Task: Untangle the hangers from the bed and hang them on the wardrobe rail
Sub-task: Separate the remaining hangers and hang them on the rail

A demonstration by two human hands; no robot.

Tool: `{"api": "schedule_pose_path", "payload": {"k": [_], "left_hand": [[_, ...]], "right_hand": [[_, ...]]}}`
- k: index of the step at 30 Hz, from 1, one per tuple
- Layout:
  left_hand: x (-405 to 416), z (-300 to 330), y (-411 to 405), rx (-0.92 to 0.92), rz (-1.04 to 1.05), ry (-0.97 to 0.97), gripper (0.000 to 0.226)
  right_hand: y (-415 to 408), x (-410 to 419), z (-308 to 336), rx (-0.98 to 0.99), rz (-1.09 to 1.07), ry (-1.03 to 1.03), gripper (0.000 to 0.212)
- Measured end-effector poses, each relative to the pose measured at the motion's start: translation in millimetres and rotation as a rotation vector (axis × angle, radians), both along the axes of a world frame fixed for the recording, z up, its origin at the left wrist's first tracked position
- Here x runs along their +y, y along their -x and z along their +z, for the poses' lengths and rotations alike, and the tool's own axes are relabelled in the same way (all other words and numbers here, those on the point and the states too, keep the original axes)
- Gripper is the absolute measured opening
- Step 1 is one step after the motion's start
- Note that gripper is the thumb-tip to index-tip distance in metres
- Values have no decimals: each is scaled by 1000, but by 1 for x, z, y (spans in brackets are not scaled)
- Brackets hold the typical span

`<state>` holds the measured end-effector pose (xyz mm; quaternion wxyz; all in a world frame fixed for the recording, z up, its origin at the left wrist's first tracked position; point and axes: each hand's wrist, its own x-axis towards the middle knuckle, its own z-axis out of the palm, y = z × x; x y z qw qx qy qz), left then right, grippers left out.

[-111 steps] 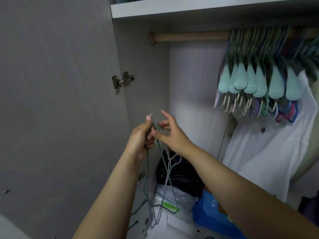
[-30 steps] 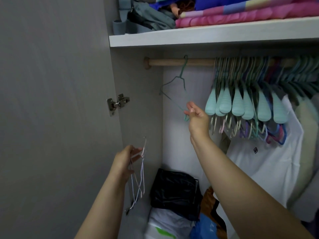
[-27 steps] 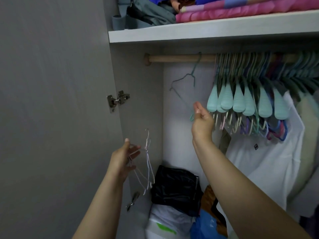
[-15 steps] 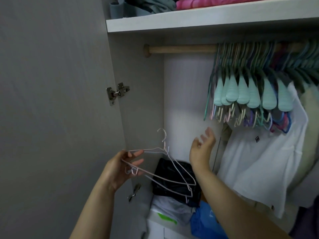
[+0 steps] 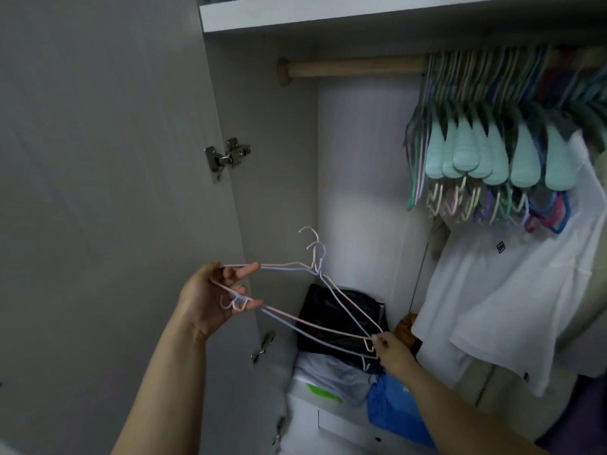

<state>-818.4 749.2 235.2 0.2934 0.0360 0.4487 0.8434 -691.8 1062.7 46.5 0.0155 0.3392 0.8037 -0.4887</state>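
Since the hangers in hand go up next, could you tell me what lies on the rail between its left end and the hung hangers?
Nothing: in the head view, the rail is bare wood from its left end to the hung hangers.

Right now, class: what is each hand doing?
Left hand: closed on the wire hangers, left end.
Right hand: pinching their right end.

No readable text anywhere; only a small dark square logo on the chest of the white T-shirt, too blurred to read, and a tiny dark tag at its hem, likewise illegible.
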Motion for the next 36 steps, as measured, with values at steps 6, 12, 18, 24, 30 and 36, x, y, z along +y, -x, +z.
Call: {"api": "schedule_pose_path", "payload": {"k": [6, 12, 18, 24, 30, 36], "left_hand": [[15, -4, 3, -6, 26, -20, 29], [12, 1, 11, -19, 24, -55, 28], [17, -2, 15, 35, 144, 66, 47], [23, -8, 18, 96, 135, 56, 51], [35, -27, 14, -3, 171, -75, 56], [53, -60, 13, 252, 769, 776, 54]], "right_hand": [[16, 1, -4, 168, -191, 306, 63], [22, 32, -27, 274, -314, 230, 58], [6, 26, -8, 378, -305, 189, 59], [-10, 18, 22, 423, -339, 448, 43], [-20, 19, 24, 311, -390, 592, 18], [-35, 26, 7, 257, -425, 675, 38]]}}
